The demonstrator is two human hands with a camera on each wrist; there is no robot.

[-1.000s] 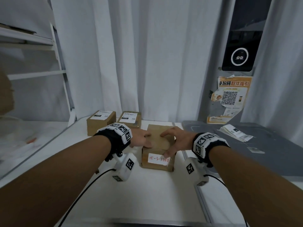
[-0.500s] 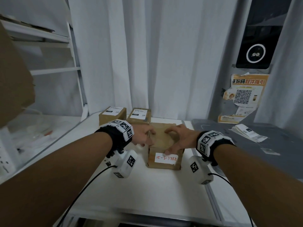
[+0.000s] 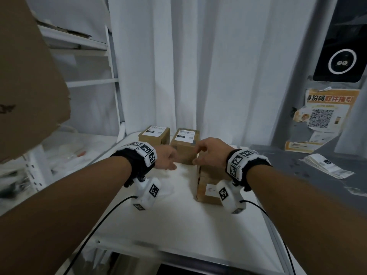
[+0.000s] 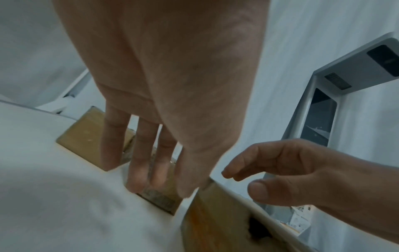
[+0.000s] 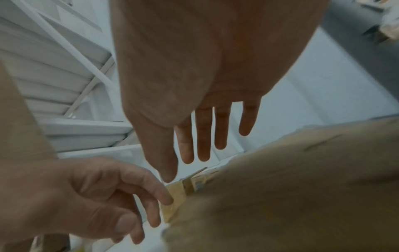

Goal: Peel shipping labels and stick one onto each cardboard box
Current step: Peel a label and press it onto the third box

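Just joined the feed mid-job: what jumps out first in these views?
Two bare hands meet over the white table: the left hand and right hand, both loosely open, holding nothing. Under the right wrist sits a brown cardboard box with a small white handwritten label; two printed-label cardboard boxes stand behind, by the white curtain.

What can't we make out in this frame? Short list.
- Near box: its top in the head view is hidden by the right hand and wrist camera; side sticker partly covered, writing unreadable.
- Whether the left hand touches the middle box: blurred in both wrist views.
- Label stack: print too small.
- Large carton: cut off by the left edge.
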